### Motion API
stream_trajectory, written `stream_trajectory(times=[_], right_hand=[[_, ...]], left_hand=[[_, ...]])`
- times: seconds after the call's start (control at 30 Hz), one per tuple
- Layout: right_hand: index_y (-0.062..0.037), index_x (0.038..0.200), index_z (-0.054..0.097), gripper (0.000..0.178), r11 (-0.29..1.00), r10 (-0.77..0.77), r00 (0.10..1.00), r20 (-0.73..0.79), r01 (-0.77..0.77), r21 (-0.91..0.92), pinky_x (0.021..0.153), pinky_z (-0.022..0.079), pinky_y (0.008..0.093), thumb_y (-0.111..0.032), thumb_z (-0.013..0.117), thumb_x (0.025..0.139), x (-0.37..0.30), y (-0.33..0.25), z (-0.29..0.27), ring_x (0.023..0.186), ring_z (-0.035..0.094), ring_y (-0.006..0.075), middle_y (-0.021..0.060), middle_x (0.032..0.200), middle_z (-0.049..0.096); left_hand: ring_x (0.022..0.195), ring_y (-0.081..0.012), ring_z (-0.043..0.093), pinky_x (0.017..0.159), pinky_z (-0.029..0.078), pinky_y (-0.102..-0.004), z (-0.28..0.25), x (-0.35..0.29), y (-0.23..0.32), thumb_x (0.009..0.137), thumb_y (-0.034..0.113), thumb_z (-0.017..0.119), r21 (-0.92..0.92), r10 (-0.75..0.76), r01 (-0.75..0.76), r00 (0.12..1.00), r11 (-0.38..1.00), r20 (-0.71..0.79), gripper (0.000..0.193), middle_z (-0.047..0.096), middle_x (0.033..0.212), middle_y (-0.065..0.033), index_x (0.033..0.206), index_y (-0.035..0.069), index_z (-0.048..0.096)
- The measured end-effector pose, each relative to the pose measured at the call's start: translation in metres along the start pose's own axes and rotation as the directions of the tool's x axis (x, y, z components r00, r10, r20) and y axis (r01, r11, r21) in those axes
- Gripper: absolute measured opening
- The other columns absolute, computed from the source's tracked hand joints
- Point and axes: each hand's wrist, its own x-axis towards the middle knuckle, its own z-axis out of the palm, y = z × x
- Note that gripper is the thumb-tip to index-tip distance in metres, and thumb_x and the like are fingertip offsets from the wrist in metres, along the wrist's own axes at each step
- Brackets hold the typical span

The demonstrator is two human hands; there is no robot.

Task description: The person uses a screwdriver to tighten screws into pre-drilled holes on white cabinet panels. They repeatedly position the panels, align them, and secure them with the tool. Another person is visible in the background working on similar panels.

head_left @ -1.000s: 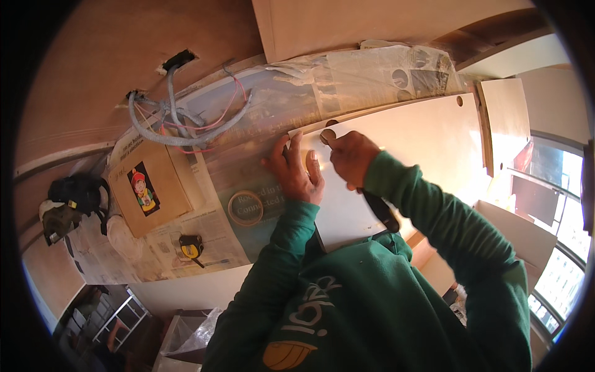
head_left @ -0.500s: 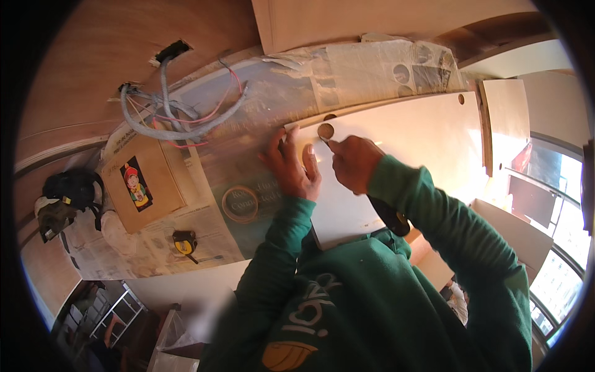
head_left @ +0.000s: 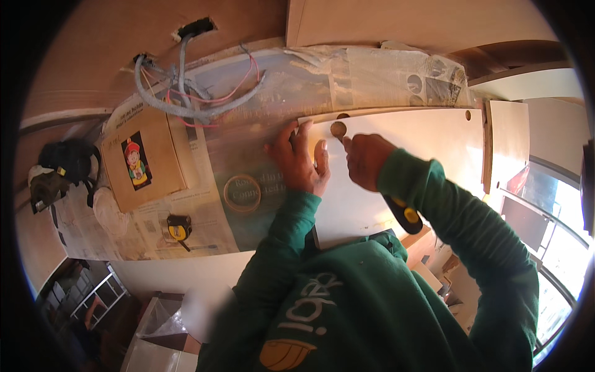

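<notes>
Within the curled right hand [head_left: 370,162], a black-handled tool [head_left: 403,214] is gripped; beneath the grip, a white board [head_left: 427,146], its hole [head_left: 338,129] just beyond; leftward, the left hand [head_left: 302,161], spread; should the tool slip, the board might be scratched.

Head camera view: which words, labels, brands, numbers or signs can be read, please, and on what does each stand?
Wording is not copied here, only placed.
Green long-sleeved sweatshirt: large pale lettering, legible in part.
Dark green printed paper sheet: pale lettering, legible in part.
Brown cardboard box: small markings, too small to read.
Beige newspaper sheets: bold heading legible in part; small print too blurred.
</notes>
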Motion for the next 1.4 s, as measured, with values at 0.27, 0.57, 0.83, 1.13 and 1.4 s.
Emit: stream_trajectory(times=[0.27, 0.57, 0.83, 1.13, 1.4], right_hand=[[0.0075, 0.096, 0.067, 0.021, 0.947, -0.147, 0.928, 0.342, 0.032, 0.321, 0.049, 0.06, 0.0374, -0.01, 0.056, 0.098, 0.022, 0.004, -0.042, 0.055, 0.071, 0.0231, 0.016, 0.076, 0.066], [0.0015, 0.131, 0.064, 0.036, 0.264, 0.049, 0.971, 0.232, -0.237, 0.935, 0.052, 0.063, 0.0388, -0.021, 0.059, 0.102, -0.02, -0.029, -0.043, 0.054, 0.061, 0.0182, 0.0076, 0.077, 0.06], [-0.0005, 0.142, 0.057, 0.042, 0.075, 0.194, 0.924, 0.331, -0.35, 0.934, 0.049, 0.061, 0.0379, -0.023, 0.056, 0.106, -0.032, -0.01, -0.029, 0.049, 0.052, 0.0121, 0.002, 0.073, 0.053], [-0.006, 0.093, 0.075, 0.027, 0.988, -0.149, 0.874, -0.462, 0.148, -0.038, 0.08, 0.059, 0.0348, -0.027, 0.082, 0.077, 0.018, -0.031, 0.063, 0.088, 0.071, 0.0241, 0.0081, 0.097, 0.068], [-0.005, 0.147, 0.054, 0.046, 0.434, 0.228, 0.958, 0.176, -0.262, 0.862, 0.049, 0.056, 0.0317, -0.02, 0.058, 0.103, -0.099, 0.049, 0.004, 0.055, 0.06, 0.0142, 0.0072, 0.08, 0.06]], left_hand=[[0.133, -0.0388, 0.048, 0.117, 0.016, -0.0757, 0.0, 0.0, 0.001, 0.095, 0.027, 0.069, -0.057, -0.038, 0.036, 0.999, 0.998, -0.022, 0.048, 0.047, 0.142, -0.0135, 0.141, 0.017, 0.059], [0.132, -0.0389, 0.049, 0.117, 0.017, -0.0729, 0.0, 0.007, -0.004, 0.094, 0.025, 0.071, -0.096, -0.027, 0.025, 0.999, 0.995, -0.019, 0.051, 0.048, 0.141, -0.0148, 0.142, 0.015, 0.058], [0.134, -0.038, 0.047, 0.119, 0.016, -0.0703, -0.004, 0.004, 0.003, 0.096, 0.025, 0.069, -0.112, -0.03, 0.03, 1.0, 0.993, 0.005, 0.053, 0.047, 0.146, -0.015, 0.146, 0.015, 0.056], [0.139, -0.0376, 0.045, 0.119, 0.016, -0.0737, 0.002, 0.003, -0.011, 0.095, 0.032, 0.069, -0.077, 0.008, -0.002, 0.997, 0.997, 0.081, 0.055, 0.047, 0.147, -0.0133, 0.146, 0.017, 0.055], [0.137, -0.0427, 0.047, 0.117, 0.03, -0.0606, 0.006, 0.004, -0.006, 0.1, 0.031, 0.065, -0.079, 0.049, -0.055, 0.996, 0.995, -0.069, 0.058, 0.05, 0.149, -0.0222, 0.151, 0.006, 0.049]])
